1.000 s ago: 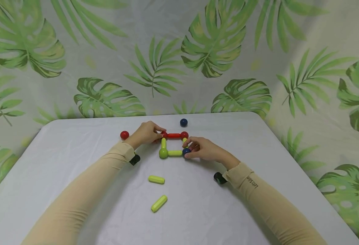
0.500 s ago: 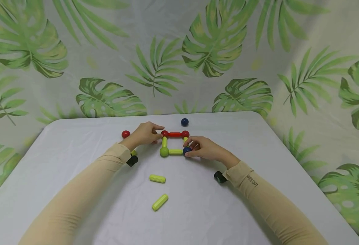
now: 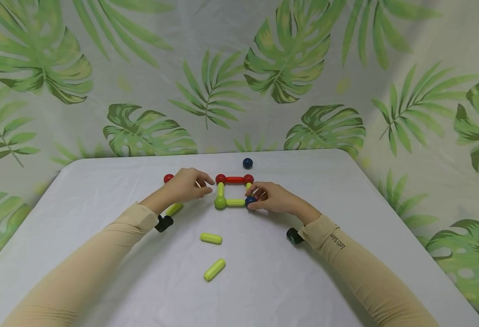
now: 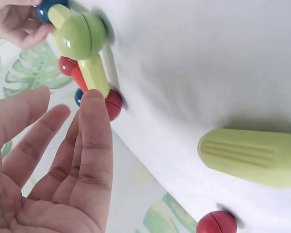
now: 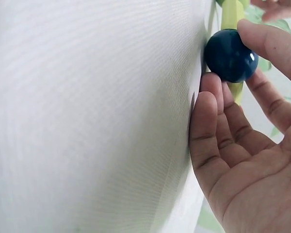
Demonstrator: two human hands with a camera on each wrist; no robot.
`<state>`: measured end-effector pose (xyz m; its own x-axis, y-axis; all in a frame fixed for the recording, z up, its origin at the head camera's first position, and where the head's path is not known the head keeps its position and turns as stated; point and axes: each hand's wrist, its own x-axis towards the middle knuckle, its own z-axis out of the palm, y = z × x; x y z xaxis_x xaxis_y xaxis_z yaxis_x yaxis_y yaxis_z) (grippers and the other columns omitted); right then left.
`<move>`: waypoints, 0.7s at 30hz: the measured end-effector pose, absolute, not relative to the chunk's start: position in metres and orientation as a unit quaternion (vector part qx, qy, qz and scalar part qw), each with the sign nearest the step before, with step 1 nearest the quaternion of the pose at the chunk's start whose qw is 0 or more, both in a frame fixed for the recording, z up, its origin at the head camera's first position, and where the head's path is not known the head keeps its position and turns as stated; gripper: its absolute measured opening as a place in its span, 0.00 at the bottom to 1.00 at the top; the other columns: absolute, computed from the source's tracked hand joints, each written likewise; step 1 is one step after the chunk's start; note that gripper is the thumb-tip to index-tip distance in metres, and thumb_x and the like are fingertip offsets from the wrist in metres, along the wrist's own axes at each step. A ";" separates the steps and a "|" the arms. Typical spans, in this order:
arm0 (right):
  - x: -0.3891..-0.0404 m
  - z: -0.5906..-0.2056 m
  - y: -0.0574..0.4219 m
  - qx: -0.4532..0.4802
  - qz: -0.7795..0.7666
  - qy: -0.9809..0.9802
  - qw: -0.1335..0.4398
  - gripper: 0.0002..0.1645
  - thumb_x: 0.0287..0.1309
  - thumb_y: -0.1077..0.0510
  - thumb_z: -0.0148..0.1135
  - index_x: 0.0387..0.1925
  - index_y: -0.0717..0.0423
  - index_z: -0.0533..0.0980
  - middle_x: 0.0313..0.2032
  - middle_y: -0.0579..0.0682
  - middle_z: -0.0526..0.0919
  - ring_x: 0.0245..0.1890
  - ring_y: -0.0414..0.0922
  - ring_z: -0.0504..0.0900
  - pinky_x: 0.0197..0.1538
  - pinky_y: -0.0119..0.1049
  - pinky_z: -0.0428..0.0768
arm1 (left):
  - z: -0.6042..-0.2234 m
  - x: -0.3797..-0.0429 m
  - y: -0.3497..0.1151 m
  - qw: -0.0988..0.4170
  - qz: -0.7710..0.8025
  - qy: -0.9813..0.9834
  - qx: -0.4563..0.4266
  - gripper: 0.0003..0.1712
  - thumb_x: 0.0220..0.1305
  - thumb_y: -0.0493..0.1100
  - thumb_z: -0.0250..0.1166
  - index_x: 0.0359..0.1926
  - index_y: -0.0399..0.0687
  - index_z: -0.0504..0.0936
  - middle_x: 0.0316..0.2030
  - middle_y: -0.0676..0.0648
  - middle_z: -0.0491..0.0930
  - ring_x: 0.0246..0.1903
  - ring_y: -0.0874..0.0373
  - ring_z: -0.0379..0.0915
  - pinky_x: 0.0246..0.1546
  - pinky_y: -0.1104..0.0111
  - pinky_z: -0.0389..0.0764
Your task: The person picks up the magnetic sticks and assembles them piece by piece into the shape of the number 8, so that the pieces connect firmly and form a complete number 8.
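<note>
A four-sided frame of balls and rods lies on the white table. A red rod joins two red balls at its far side, and yellow-green rods form the other sides. At the near left corner sits a green ball. My right hand holds the dark blue ball at the near right corner, thumb on top and fingers against its other side. Just left of the frame, apart from the far left red ball, my left hand hovers with loosely bent fingers and nothing in them.
A loose dark blue ball lies behind the frame. Another red ball is partly hidden by the left hand. Yellow-green rods lie by the left wrist and in front of the frame, one nearer, one farther.
My left hand has come off the far left red ball and drawn back to the left, its fingers spreading. My right hand stays at the blue corner ball.
</note>
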<state>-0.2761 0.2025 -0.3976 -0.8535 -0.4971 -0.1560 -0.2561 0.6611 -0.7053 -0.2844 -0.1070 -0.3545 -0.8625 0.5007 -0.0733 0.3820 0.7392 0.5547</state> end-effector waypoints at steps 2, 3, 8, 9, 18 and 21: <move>-0.276 -0.397 0.202 -0.210 -0.353 0.895 0.172 0.19 0.69 0.50 0.74 0.57 0.48 0.80 0.51 0.54 0.84 0.47 0.48 0.82 0.49 0.37 0.80 | -0.354 -0.278 -0.110 0.112 0.271 0.924 0.246 0.18 0.74 0.44 0.70 0.60 0.44 0.89 0.40 0.46 0.90 0.37 0.57 0.86 0.39 0.67 0.85; -0.276 -0.397 0.202 -0.210 -0.353 0.895 0.172 0.19 0.69 0.50 0.74 0.57 0.48 0.80 0.51 0.54 0.84 0.48 0.48 0.82 0.50 0.37 0.80 | -0.354 -0.274 -0.111 0.113 0.269 0.923 0.251 0.17 0.74 0.44 0.71 0.58 0.44 0.89 0.40 0.46 0.90 0.38 0.57 0.86 0.40 0.67 0.86; -0.276 -0.396 0.202 -0.211 -0.351 0.895 0.175 0.19 0.69 0.50 0.73 0.57 0.48 0.80 0.52 0.55 0.85 0.49 0.49 0.82 0.53 0.39 0.81 | -0.357 -0.256 -0.113 0.123 0.256 0.917 0.281 0.12 0.73 0.44 0.72 0.53 0.48 0.91 0.40 0.49 0.91 0.39 0.58 0.86 0.42 0.66 0.86; -0.276 -0.396 0.202 -0.211 -0.350 0.896 0.176 0.19 0.69 0.50 0.73 0.57 0.48 0.80 0.52 0.55 0.85 0.49 0.49 0.83 0.53 0.40 0.81 | -0.358 -0.252 -0.113 0.127 0.255 0.914 0.288 0.12 0.72 0.44 0.72 0.53 0.48 0.92 0.40 0.49 0.90 0.39 0.59 0.86 0.43 0.66 0.86; -0.279 -0.397 0.202 -0.211 -0.342 0.898 0.178 0.19 0.70 0.50 0.73 0.57 0.47 0.80 0.53 0.55 0.85 0.50 0.49 0.83 0.54 0.41 0.81 | -0.365 -0.227 -0.109 0.163 0.244 0.889 0.352 0.13 0.71 0.41 0.72 0.54 0.48 0.91 0.43 0.54 0.88 0.44 0.63 0.84 0.51 0.65 0.85; -0.279 -0.396 0.201 -0.211 -0.342 0.898 0.177 0.19 0.70 0.50 0.73 0.57 0.47 0.80 0.53 0.54 0.85 0.50 0.49 0.83 0.54 0.41 0.81 | -0.365 -0.222 -0.107 0.174 0.242 0.886 0.355 0.13 0.70 0.41 0.73 0.55 0.50 0.91 0.44 0.55 0.88 0.45 0.64 0.83 0.51 0.66 0.84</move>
